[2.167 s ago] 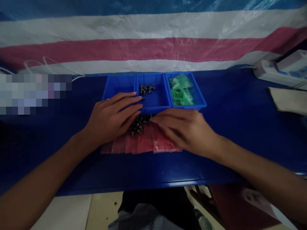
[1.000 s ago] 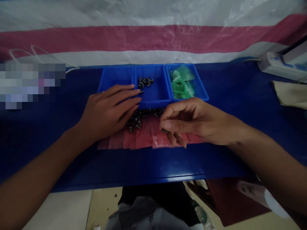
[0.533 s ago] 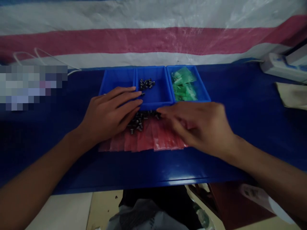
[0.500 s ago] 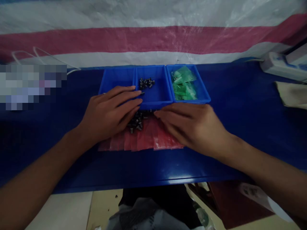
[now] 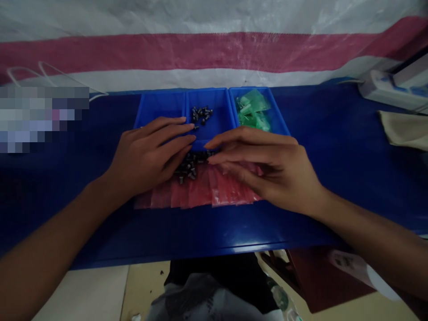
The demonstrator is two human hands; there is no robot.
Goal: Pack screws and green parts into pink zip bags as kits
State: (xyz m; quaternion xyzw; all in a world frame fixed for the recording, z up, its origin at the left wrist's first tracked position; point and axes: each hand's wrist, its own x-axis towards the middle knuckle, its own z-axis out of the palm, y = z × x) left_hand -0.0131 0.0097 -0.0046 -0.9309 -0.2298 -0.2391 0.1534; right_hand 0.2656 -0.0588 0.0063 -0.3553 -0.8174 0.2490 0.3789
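My left hand [image 5: 150, 156] lies palm down with its fingers stretched out, over the front of the left blue bin [image 5: 162, 104] and the left side of a pile of dark screws [image 5: 191, 172]. The pile rests on a row of red plastic bags [image 5: 200, 191], partly hidden by both hands. My right hand [image 5: 277, 165] hovers at the right side of the pile, fingertips apart, with nothing visible between them. Behind the pile, the middle blue bin [image 5: 219, 113] contains several loose screws [image 5: 199, 115] and a single one nearer its front.
The right blue bin [image 5: 280, 120] holds small green plastic bags [image 5: 252, 104]. A white device [image 5: 384, 91] and a beige cloth [image 5: 403, 129] are at the right of the blue table [image 5: 187, 232]. A striped sheet [image 5: 200, 51] hangs behind; a blurred-out item is at the left.
My right hand has shifted slightly up and left, and its fingers have spread from a pinch. My left hand keeps nearly the same place, and the view has moved a little.
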